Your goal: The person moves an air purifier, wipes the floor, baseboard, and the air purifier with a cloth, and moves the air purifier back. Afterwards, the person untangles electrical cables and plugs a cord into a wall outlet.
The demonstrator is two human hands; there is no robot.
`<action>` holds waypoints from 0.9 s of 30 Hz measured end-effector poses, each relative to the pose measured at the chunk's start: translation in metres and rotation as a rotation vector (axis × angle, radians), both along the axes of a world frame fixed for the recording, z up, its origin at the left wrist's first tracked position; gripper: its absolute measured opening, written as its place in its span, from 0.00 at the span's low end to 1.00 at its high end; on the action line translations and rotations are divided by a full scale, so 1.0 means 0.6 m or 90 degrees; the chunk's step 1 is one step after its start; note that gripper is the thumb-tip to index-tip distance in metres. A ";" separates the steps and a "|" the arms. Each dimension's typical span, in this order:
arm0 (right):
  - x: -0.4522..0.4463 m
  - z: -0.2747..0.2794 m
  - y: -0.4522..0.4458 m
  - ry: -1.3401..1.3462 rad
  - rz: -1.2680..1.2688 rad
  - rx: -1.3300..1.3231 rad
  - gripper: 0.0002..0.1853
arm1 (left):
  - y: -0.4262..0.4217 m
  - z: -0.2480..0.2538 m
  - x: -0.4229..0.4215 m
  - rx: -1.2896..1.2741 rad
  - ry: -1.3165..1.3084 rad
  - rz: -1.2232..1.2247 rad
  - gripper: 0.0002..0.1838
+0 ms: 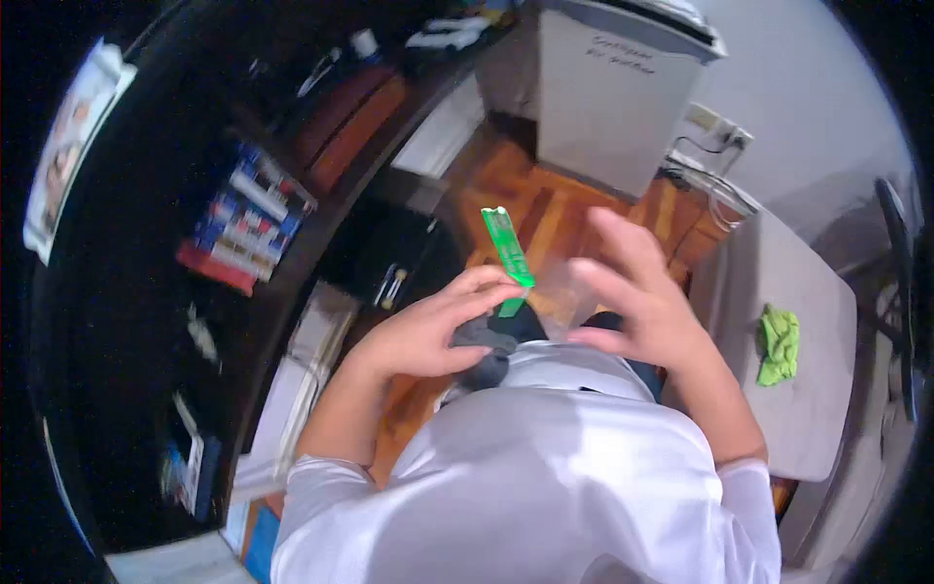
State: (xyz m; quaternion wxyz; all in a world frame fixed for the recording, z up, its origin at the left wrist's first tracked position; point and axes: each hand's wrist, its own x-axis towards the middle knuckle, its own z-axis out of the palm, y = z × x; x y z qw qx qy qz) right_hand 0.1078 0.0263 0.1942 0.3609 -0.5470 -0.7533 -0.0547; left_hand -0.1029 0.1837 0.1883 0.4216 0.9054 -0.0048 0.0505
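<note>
My left hand [428, 331] is closed at the fingertips on a narrow bright green strip [506, 243] with print along it, perhaps a label or packet. The strip stands up from the fingers, its pale upper end pointing away from me. A bundle of dark grey fabric [491, 365] sits beneath that hand, against the thumb. Just to the right, my right hand [647, 302] is raised with fingers apart and blurred by motion. A faint see-through sheet seems to hang between the two hands; whether the right fingers touch it is unclear.
Dark shelving with upright books or cases [248, 219] runs along the left. A white cabinet [618, 107] with handwriting stands ahead, beside cables [715, 185]. On the right, a green cloth [778, 346] lies on a pale padded bench [817, 399]. The floor [555, 195] is wooden.
</note>
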 end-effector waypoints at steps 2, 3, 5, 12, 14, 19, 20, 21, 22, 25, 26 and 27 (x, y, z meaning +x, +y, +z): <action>0.011 0.026 0.042 -0.003 0.023 0.006 0.32 | 0.017 0.017 0.057 0.006 -0.059 -0.058 0.35; 0.025 0.022 0.060 0.020 0.030 0.001 0.31 | 0.025 0.024 0.081 -0.006 -0.104 -0.086 0.35; 0.063 0.004 0.084 0.108 0.004 -0.026 0.27 | 0.037 0.052 0.127 -0.065 -0.093 -0.113 0.33; 0.157 -0.048 0.148 0.918 0.003 -0.141 0.13 | 0.100 0.040 0.191 -0.111 -0.124 0.041 0.30; 0.181 -0.059 0.156 1.155 -0.004 -0.157 0.18 | 0.111 0.028 0.204 -0.176 -0.118 0.116 0.27; 0.213 -0.097 0.164 1.278 -0.103 -0.178 0.17 | 0.119 -0.007 0.250 -0.183 -0.085 0.111 0.29; 0.219 -0.099 0.164 1.285 -0.093 -0.189 0.17 | 0.119 -0.008 0.259 -0.186 -0.082 0.098 0.29; 0.222 -0.101 0.165 1.292 -0.083 -0.201 0.17 | 0.118 -0.010 0.266 -0.190 -0.079 0.086 0.30; 0.225 -0.102 0.167 1.296 -0.083 -0.203 0.17 | 0.118 -0.014 0.275 -0.190 -0.075 0.088 0.30; 0.226 -0.101 0.172 1.287 -0.094 -0.205 0.17 | 0.121 -0.033 0.298 -0.145 -0.090 0.042 0.30; 0.223 -0.099 0.174 1.288 -0.084 -0.193 0.16 | 0.120 -0.041 0.303 -0.125 -0.097 0.057 0.30; 0.220 -0.097 0.174 1.289 -0.074 -0.181 0.16 | 0.119 -0.048 0.306 -0.106 -0.103 0.072 0.30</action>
